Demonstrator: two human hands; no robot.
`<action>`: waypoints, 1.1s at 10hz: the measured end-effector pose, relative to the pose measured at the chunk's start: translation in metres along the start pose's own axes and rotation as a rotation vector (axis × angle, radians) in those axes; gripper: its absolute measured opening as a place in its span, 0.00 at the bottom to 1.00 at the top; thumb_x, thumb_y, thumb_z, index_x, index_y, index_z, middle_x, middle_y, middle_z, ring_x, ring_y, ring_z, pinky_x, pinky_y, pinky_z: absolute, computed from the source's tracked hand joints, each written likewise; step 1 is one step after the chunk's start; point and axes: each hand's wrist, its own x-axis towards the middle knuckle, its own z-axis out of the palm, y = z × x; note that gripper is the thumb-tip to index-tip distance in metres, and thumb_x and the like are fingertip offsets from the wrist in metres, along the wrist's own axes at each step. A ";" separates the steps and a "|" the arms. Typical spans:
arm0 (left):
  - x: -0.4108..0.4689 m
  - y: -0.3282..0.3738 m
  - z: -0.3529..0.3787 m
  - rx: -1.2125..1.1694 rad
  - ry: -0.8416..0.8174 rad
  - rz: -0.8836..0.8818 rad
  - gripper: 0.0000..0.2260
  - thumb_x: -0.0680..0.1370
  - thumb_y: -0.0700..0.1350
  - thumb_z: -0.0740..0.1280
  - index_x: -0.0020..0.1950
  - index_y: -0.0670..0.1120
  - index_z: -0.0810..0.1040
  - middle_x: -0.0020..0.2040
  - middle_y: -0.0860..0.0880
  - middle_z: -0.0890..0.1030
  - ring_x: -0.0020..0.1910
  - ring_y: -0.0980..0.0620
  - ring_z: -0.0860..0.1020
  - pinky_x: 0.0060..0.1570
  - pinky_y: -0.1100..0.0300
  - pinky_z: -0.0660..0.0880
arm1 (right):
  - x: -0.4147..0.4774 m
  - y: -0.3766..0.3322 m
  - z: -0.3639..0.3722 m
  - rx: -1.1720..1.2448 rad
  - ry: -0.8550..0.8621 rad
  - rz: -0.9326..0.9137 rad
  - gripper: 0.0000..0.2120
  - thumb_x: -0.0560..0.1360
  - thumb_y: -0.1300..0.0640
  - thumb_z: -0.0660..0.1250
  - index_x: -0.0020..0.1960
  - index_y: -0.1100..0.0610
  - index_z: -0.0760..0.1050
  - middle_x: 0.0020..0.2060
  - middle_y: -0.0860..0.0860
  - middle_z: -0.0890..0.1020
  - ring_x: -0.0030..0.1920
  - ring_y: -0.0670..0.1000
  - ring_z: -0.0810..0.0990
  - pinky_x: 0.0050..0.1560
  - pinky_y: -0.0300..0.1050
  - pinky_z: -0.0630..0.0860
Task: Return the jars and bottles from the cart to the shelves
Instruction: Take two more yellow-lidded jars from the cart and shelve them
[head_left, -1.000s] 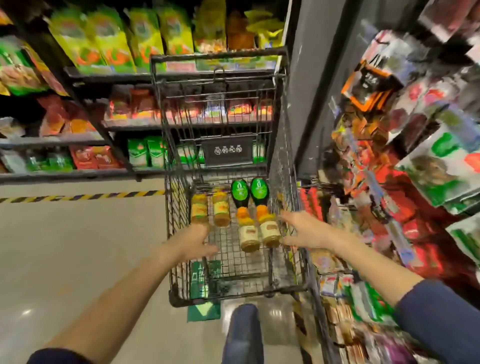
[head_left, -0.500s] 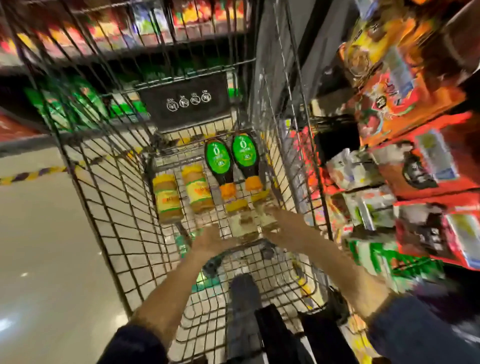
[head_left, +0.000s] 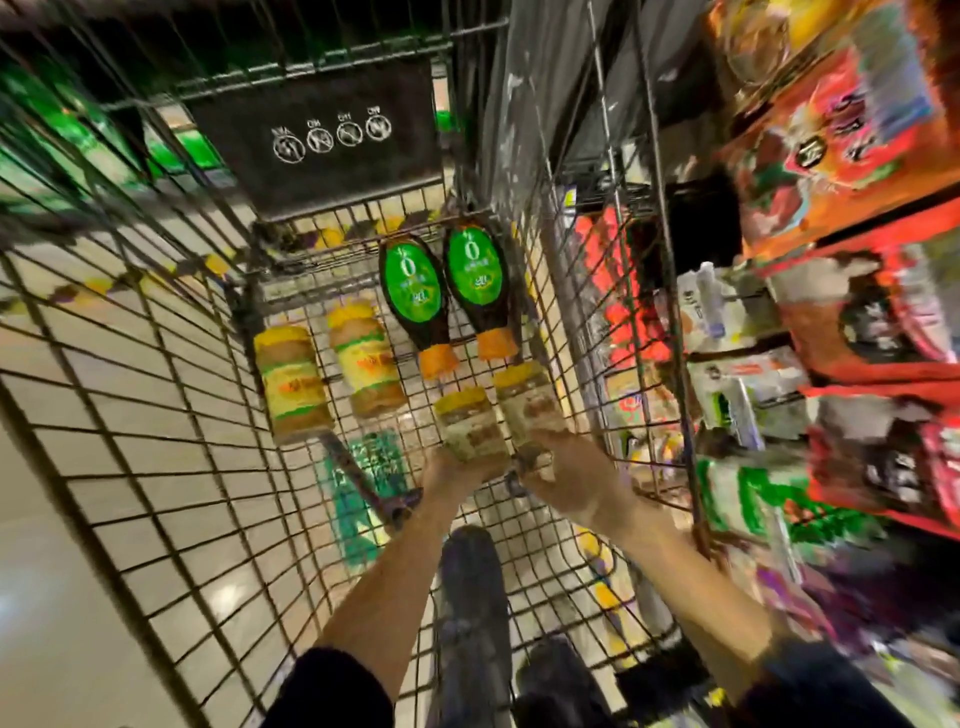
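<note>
- Cart: wire basket seen from above, with six task items lying on their sides on its mesh floor.
- Near jars: the near-left jar and near-right jar lie touching side by side at about 5 o'clock from the floor's middle, yellow lids pointing away from the person.
- Left hand: curled round the base of the near-left jar, clamped on it.
- Right hand: fingers lie on the base of the near-right jar. Motion blur hides whether they have closed on it, so I cannot tell.
- Other items: the far-left jar and far-right jar lie at 9 o'clock. The left bottle and right bottle lie at 12 o'clock, orange caps towards the near jars.
- Shelves: at 3 o'clock, just outside the cart's right wall, and crowded with packets.
- Handling, jars: probably glass and full, so stiff, fairly heavy for one hand, smooth and breakable. A grip at the base alone leaves the lid end hanging. Wrapping the fingers round the labelled middle would be safer.
- Handling, bottles: likely plastic squeeze bottles, lighter and slightly yielding. Hold the wide labelled body, not the narrow neck or cap.
- Risk: the touching jars could knock together, or against the wire, as they lift.
</note>
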 end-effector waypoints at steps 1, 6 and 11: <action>-0.055 0.044 0.019 0.136 0.169 0.006 0.16 0.81 0.45 0.56 0.66 0.40 0.71 0.71 0.39 0.68 0.68 0.41 0.67 0.67 0.48 0.62 | -0.002 0.001 0.001 -0.028 0.001 0.001 0.24 0.74 0.56 0.66 0.69 0.53 0.67 0.64 0.52 0.76 0.62 0.51 0.75 0.55 0.37 0.67; -0.114 0.075 -0.045 0.305 0.021 -0.132 0.40 0.55 0.58 0.80 0.61 0.44 0.73 0.54 0.49 0.81 0.52 0.52 0.78 0.56 0.62 0.73 | 0.031 0.002 0.008 -0.051 0.035 0.301 0.13 0.77 0.56 0.60 0.59 0.61 0.72 0.55 0.57 0.80 0.55 0.57 0.79 0.48 0.45 0.73; -0.157 0.105 -0.084 0.162 0.014 0.065 0.49 0.46 0.66 0.79 0.63 0.48 0.74 0.58 0.50 0.81 0.57 0.50 0.80 0.65 0.47 0.70 | 0.082 0.021 0.021 0.073 -0.080 0.203 0.24 0.68 0.54 0.75 0.60 0.61 0.73 0.53 0.56 0.81 0.54 0.56 0.80 0.56 0.46 0.75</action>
